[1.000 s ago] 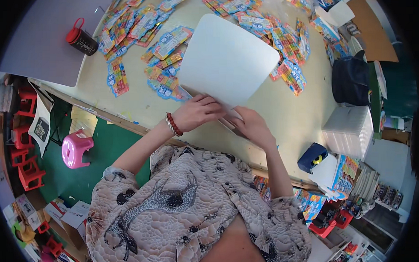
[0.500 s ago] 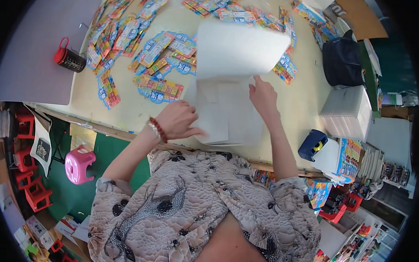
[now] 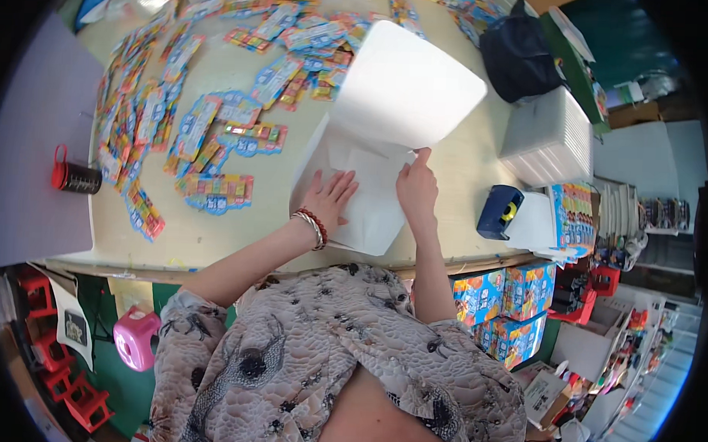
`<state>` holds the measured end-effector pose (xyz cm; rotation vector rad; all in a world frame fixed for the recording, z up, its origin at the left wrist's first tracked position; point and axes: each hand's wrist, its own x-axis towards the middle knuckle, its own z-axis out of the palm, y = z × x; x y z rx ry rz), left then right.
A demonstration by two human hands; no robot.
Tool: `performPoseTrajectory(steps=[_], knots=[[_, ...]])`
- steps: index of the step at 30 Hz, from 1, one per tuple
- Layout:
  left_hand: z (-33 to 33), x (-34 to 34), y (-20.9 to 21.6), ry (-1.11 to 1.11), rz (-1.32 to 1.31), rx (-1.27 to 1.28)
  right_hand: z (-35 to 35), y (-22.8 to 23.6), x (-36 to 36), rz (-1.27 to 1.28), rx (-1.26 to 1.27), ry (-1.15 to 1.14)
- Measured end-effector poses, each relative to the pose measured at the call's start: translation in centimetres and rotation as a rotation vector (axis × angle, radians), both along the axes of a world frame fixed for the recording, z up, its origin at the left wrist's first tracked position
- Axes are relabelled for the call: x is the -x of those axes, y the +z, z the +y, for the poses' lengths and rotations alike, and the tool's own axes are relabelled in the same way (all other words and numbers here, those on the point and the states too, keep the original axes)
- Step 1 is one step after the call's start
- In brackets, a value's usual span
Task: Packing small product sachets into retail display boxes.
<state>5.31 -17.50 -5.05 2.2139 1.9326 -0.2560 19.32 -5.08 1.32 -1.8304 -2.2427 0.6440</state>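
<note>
A folded piece of white card (image 3: 409, 86), like a flattened box, lies on the table in front of me with its large round-cornered flap swung up and away. My left hand (image 3: 330, 195), with beaded bracelets at the wrist, is spread flat on the card's lower panel, fingers apart. At the right end of the crease, my right hand (image 3: 417, 186) has its fingers closed on the card's edge. Colourful blister-type packets (image 3: 229, 193) with blue borders lie left of the card, the nearest ones a short way from my left hand.
Many more packets spread across the far and left table. A black bottle with a red lid (image 3: 78, 179) stands left. On the right are a dark bag (image 3: 523, 55), stacked clear plastic trays (image 3: 550, 138) and a navy tape dispenser (image 3: 498, 212). Printed boxes (image 3: 514, 336) stand below the table edge.
My left hand has gone from curled near the card's lower left to flat on its panel. The card has turned slightly, and my right hand stays at its edge. The whole view has shifted.
</note>
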Motion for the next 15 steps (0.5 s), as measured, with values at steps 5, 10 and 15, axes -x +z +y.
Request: performPoseTrajectory(steps=[5, 10, 15], knots=[[0.8, 0.7, 1.4, 0.04, -0.169, 0.24, -2.6, 1.2, -1.1, -0.001, -0.673, 0.254], [0.4, -0.2, 4.3, 0.156, 0.045, -0.045, -2.7, 4.5, -1.1, 0.399, -0.595, -0.027], [0.2, -0.5, 5.7, 0.199, -0.27, 0.234, -1.8, 5.3, -1.9, 0.163, 0.134, 0.001]])
